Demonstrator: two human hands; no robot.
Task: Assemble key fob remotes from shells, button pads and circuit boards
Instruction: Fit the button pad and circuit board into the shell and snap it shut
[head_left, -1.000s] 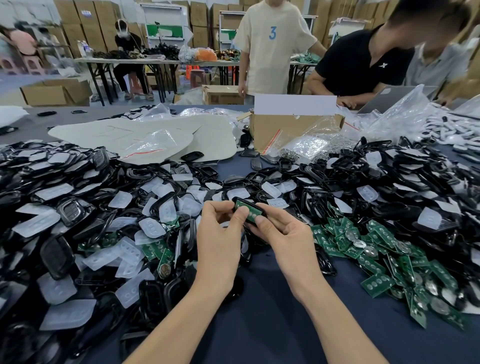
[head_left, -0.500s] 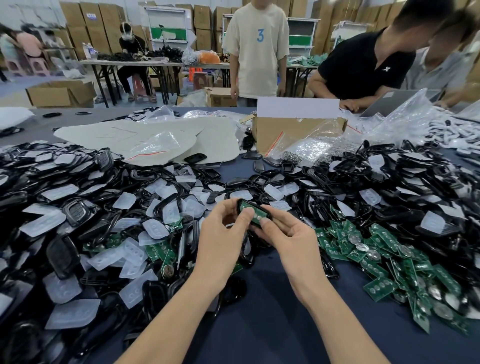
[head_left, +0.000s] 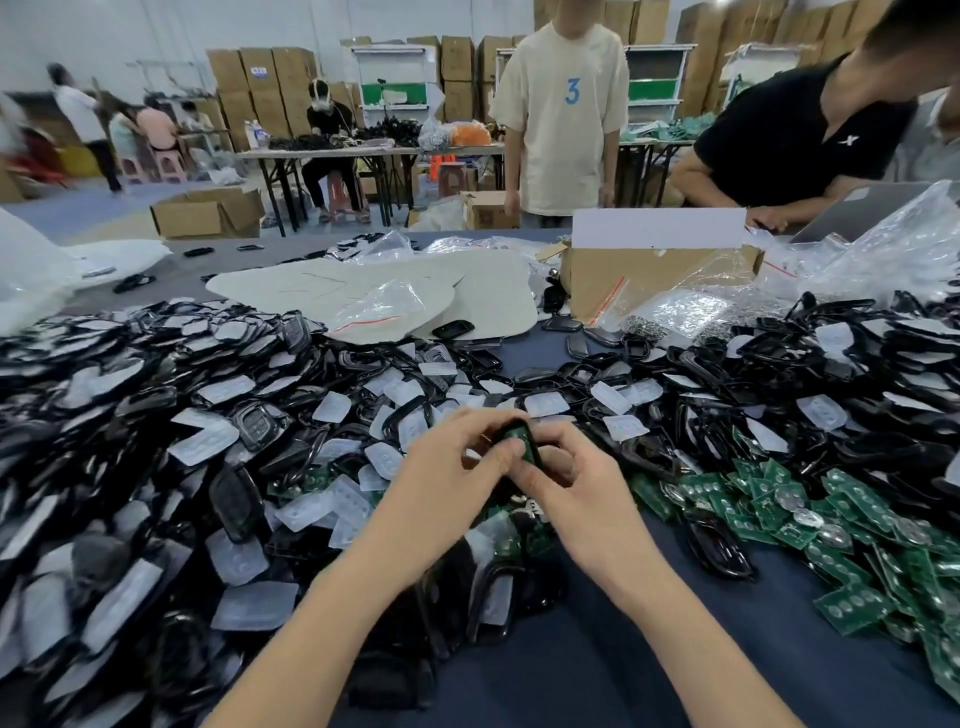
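Fingers (head_left: 493, 460) of left hand (head_left: 447, 480), right hand (head_left: 587, 501) pinch shell (head_left: 522, 439) between.

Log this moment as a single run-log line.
step: circuit board sits in shell | left hand: holds shell | right hand: holds shell | loose boards: heaped right | button pads: heaped left
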